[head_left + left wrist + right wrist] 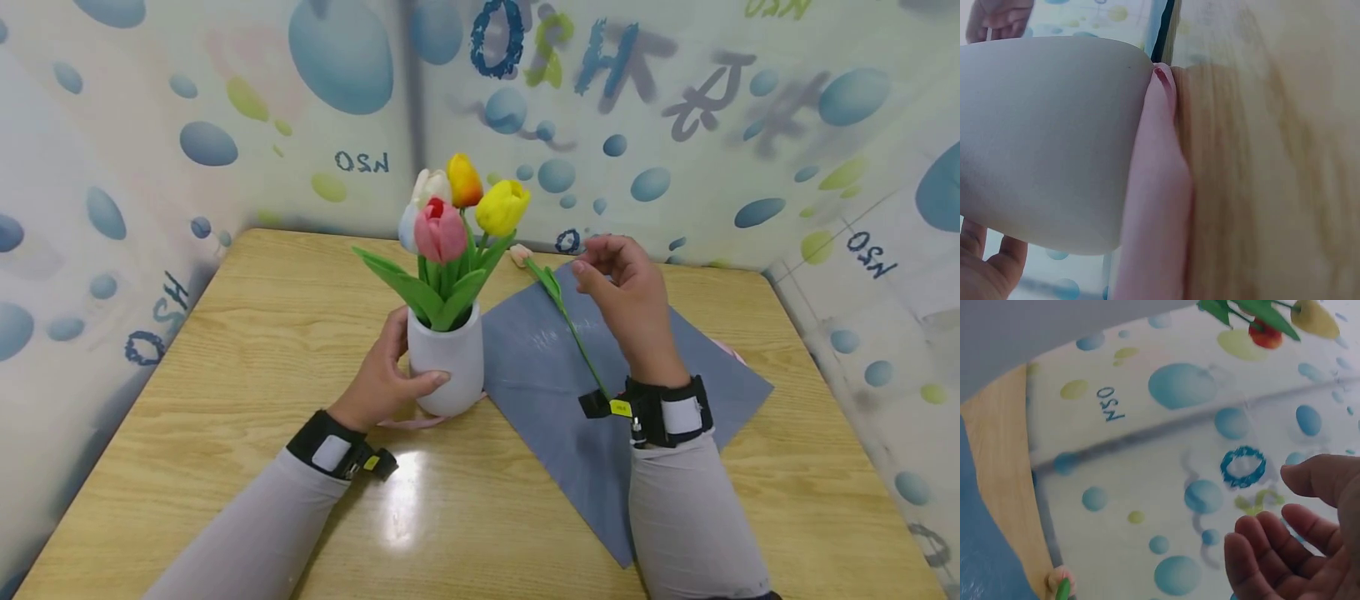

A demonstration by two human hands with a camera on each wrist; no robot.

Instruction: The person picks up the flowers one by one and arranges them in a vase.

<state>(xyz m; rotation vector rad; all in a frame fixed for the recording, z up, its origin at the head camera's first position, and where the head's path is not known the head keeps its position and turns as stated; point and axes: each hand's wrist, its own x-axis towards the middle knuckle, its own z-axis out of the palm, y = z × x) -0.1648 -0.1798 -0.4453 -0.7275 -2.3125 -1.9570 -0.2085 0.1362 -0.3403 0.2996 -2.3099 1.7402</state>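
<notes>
My left hand (388, 371) holds a white vase (450, 358) from the left, thumb across its front and fingers round its far side. Several artificial tulips (457, 217) in pink, yellow, orange, white and pale blue stand in it with green leaves. A pink ribbon (1154, 200) lies on the table against the vase's base. My right hand (630, 296), empty, hovers over a blue-grey sheet (540, 383) with its fingers loosely bent. Just left of that hand, a single pale-pink tulip (555, 292) lies on the sheet, its stem end hidden by the wrist camera.
The wooden table (262, 333) ends at a patterned wall covering (285, 83) behind and at both sides. A bit of pink (731, 352) shows at the sheet's right edge. Wrist cameras with black straps (667, 412) sit on both wrists.
</notes>
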